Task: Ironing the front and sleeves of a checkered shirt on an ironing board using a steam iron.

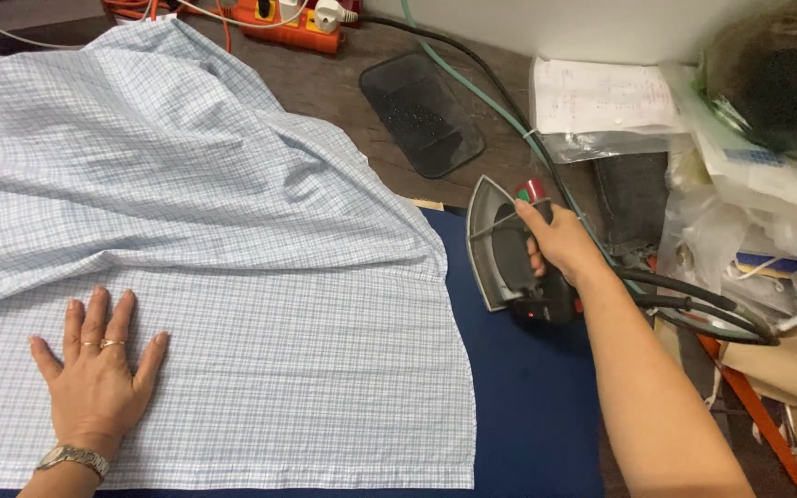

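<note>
**Flat palm on the cloth, iron parked off to the side**

So the left hand (pixel 96 369) lies palm down on the pale blue-and-white checked cotton fabric (pixel 232 277), fingers spread wide and flat, nothing pinched. My read is that it's there to hold the smoothed part taut so it doesn't creep. The fabric covers most of the dark navy padded ironing surface (pixel 528 406); its near part is flat, while the far part is bunched in soft folds toward the back.

The right hand (pixel 560 242) is wrapped around the handle of the grey steam iron with black handle and red-green knob (pixel 509 254), fingers curled tight on it. The iron sits on the bare navy strip just beside the fabric's right hem, apart from the cloth, probably so the hot plate stays off it.

Room-wise: the hem runs straight down the right, with open navy padding between it and the iron. Further right it's crowded, with black hoses (pixel 694 304), plastic bags (pixel 749 184) and papers (pixel 601 97). A black rubber mat (pixel 422 112) and an orange power strip (pixel 292 23) sit behind.
</note>
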